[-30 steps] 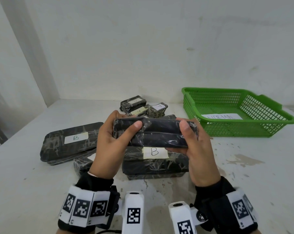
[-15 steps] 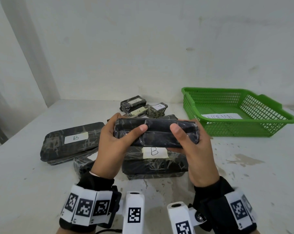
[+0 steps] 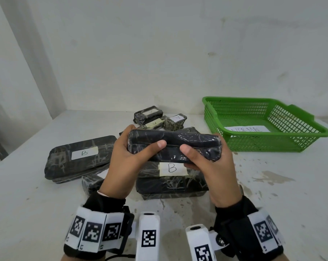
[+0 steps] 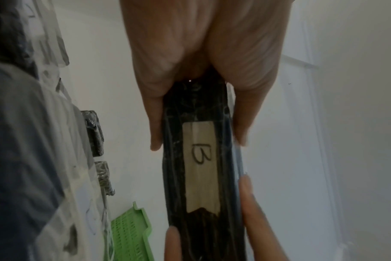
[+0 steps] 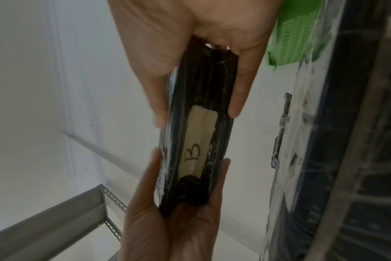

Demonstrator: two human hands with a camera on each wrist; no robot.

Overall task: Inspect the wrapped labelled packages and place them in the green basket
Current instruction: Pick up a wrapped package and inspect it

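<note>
Tilting pkg point(image 3: 174, 146) further – thumbs closer, both hands point(image 3: 121, 166) holding.

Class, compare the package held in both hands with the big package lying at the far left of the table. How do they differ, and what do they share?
1. The held package is lifted off the table, gripped by the left hand and right hand; the left package lies flat, untouched.
2. In the head view the left package's label faces up, while the held package's label faces away and shows only in the wrist views.

Shared: dark wrapping under clear film and a pale label marked B.
</note>
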